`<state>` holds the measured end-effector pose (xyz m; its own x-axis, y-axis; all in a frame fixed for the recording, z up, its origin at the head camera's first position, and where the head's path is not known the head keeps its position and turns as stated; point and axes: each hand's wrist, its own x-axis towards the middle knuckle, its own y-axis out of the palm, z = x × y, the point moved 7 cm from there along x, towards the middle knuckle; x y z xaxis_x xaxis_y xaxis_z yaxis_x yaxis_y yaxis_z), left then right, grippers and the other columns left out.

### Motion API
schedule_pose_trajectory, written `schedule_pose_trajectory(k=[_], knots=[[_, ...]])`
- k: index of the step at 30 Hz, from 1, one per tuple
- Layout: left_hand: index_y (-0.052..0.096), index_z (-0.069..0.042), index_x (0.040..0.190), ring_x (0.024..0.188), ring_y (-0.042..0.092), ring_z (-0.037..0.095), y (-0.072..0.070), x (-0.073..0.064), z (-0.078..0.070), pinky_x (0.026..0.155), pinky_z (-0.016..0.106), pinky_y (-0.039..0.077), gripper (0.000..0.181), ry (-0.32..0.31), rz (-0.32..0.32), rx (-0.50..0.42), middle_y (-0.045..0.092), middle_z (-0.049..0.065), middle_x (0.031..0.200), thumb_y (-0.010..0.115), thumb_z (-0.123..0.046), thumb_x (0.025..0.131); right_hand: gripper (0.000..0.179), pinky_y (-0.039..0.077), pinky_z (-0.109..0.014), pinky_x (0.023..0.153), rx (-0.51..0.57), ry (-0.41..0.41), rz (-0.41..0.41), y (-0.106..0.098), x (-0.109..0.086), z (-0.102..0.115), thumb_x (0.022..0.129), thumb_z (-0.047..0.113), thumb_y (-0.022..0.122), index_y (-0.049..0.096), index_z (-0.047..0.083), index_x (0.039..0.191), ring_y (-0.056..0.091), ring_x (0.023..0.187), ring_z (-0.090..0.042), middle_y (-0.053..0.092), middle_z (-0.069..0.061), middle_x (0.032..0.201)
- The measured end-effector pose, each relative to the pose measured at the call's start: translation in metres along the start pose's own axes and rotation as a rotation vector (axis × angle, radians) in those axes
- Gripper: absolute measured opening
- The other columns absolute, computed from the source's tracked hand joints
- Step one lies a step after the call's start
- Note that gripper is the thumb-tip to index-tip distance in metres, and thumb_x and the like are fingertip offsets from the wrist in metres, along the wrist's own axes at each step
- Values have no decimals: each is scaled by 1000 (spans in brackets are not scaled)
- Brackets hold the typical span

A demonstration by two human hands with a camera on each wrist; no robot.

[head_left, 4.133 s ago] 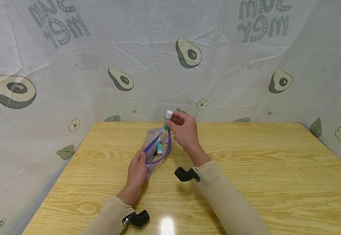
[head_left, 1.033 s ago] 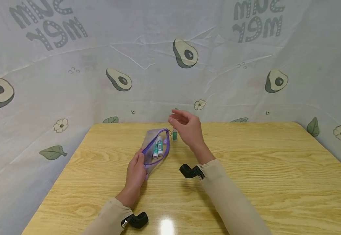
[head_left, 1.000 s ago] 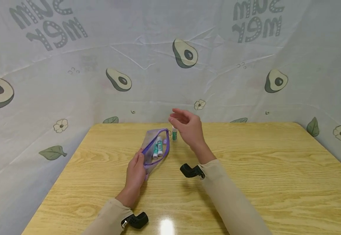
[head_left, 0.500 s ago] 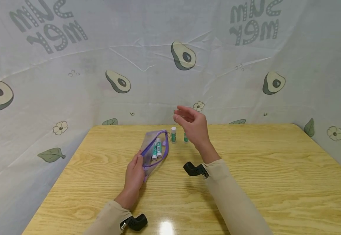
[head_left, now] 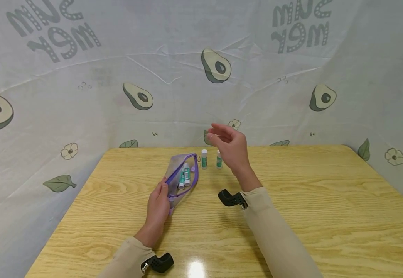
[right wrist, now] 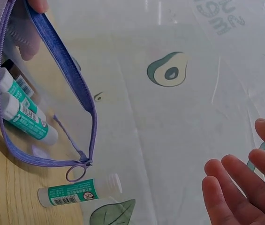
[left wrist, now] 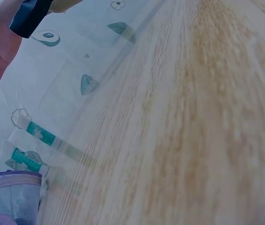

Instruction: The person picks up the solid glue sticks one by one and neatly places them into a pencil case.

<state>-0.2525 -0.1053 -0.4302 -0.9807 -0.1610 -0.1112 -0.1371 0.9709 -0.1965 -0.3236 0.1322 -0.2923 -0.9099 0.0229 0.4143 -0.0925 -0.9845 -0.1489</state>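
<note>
My left hand (head_left: 157, 204) grips the near end of a mesh zip pouch (head_left: 177, 161) with a purple zipper, its mouth gaping open. Two green-and-white glue sticks (right wrist: 29, 119) lie inside, beside a dark item with a barcode (right wrist: 20, 80). Past the pouch's far end, two more glue sticks stand upright: one close to the pouch (head_left: 204, 159), the other (head_left: 219, 160) farther right, partly covered by my right hand (head_left: 231, 148). That hand is raised in the air with nothing in it, its fingers spread and loosely bent in the right wrist view.
A light wooden table (head_left: 309, 216) extends on both sides. White cloth (head_left: 177, 119) printed with avocados surrounds its back and sides. A metal ring (right wrist: 78, 172) hangs at the zipper's end. Black wrist cameras (head_left: 231, 198) stick out from both sleeves.
Earlier, my right hand held a glue stick over the pouch's mouth; that stick now lies inside. The emptied hand has drifted right and slightly up, uncovering the standing sticks. My left hand keeps its grip.
</note>
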Motion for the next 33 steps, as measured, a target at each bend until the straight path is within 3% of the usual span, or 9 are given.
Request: schedule_pose_trajectory(k=[8, 18, 21, 28, 33], knots=[[36, -14, 167, 164, 21, 38, -1, 0, 1, 132, 58, 20, 54, -4, -5, 9, 30, 13, 175, 33, -36, 117, 39, 55, -41, 109, -1, -23, -56, -9, 0, 3, 101, 18, 74, 70, 9, 139, 70, 122, -29, 75, -15, 133], [36, -13, 167, 162, 25, 39, 0, -1, 3, 131, 58, 23, 54, 1, -8, -10, 31, 16, 174, 33, -34, 117, 42, 55, -20, 97, -16, -40, -100, -19, 2, 1, 99, 17, 77, 70, 8, 139, 71, 121, -24, 75, -12, 132], [36, -13, 167, 163, 24, 39, 0, -1, 3, 132, 58, 22, 54, 1, -9, -14, 31, 16, 174, 33, -33, 117, 44, 56, -24, 100, -7, -40, -115, -22, 2, -2, 98, 16, 77, 69, 8, 140, 70, 123, -26, 75, -13, 134], [37, -14, 166, 164, 21, 38, 1, 1, 2, 132, 58, 19, 54, 4, -7, -15, 31, 13, 175, 33, -37, 117, 48, 52, -47, 114, 9, -39, -138, -25, 4, -6, 98, 15, 77, 65, 8, 145, 64, 133, -34, 69, -14, 143], [37, -14, 167, 164, 23, 35, 1, 2, 2, 132, 56, 23, 55, 9, -8, -25, 31, 12, 175, 33, -37, 117, 49, 52, -48, 114, 4, -35, -162, -29, 6, -7, 98, 16, 77, 65, 8, 145, 63, 133, -33, 68, -14, 144]])
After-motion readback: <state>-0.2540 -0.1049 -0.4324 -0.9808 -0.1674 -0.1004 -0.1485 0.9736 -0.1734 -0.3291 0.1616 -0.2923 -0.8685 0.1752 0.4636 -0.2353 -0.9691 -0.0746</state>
